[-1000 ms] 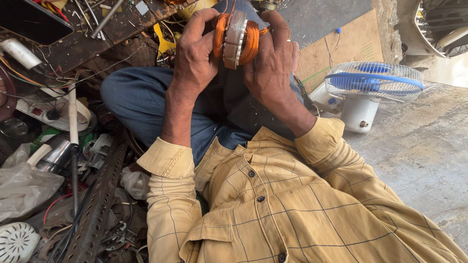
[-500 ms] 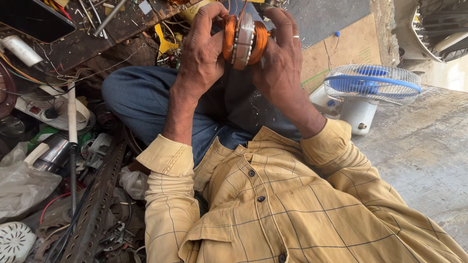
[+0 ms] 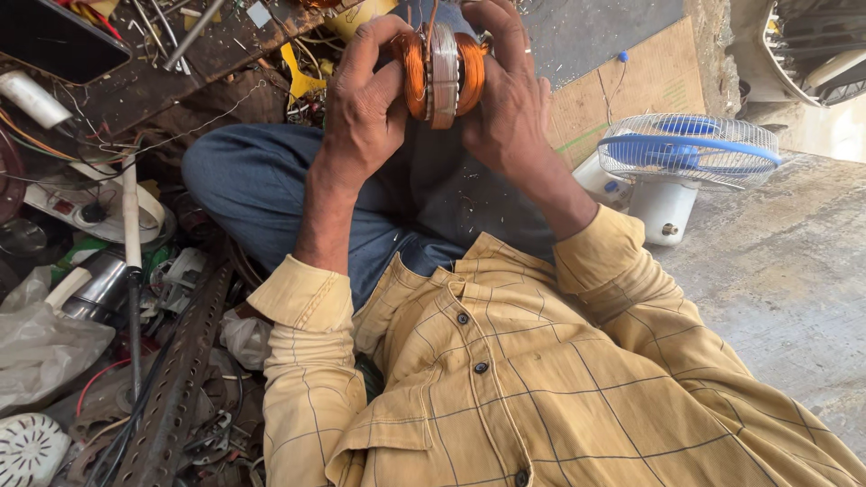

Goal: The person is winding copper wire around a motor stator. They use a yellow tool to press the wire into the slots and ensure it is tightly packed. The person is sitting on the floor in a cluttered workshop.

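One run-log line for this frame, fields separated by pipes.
left hand: grips copper-wound motor stator | right hand: grips stator's other side | stator: held on edge above lap | nearby: small table fan at right

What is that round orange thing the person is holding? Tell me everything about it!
The motor coil is a round piece with shiny copper-orange wire bundled on both sides of a grey metal ring. It stands on edge, held up above the lap, with the left hand and the right hand pressing its two sides.
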